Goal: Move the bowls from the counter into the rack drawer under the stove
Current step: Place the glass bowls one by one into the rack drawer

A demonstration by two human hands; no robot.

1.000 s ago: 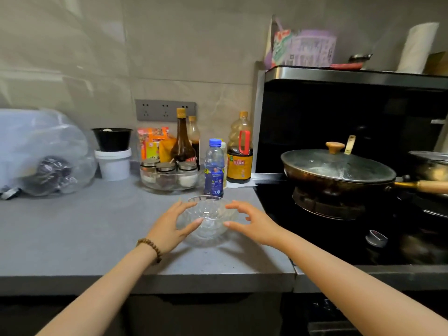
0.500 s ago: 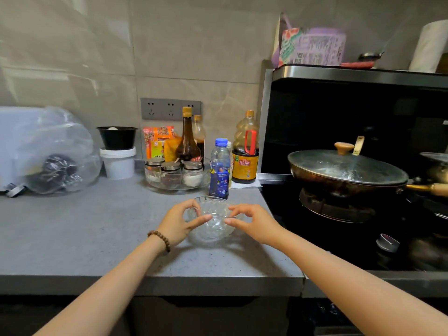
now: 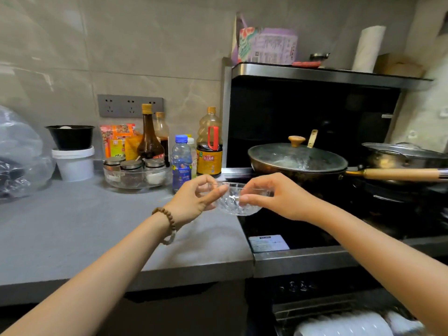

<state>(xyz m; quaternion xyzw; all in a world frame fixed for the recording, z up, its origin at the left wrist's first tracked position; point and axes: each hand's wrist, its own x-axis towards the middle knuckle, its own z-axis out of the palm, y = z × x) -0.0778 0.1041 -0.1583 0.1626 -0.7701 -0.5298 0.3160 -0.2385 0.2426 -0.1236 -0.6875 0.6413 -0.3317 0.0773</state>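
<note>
The grey counter [image 3: 72,226] bears a white tub [image 3: 74,163], bottles and a jar dish [image 3: 137,177].

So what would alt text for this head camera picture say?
Both hands, left and right, hold a clear glass bowl above the edge between grey counter and stove. A lidded pan sits behind.

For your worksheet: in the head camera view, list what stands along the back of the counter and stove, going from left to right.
Clear plastic bag → white tub with a black bowl on top → glass dish of spice jars → blue-capped water bottle → soy sauce bottle → lidded wok → steel pot.
</note>
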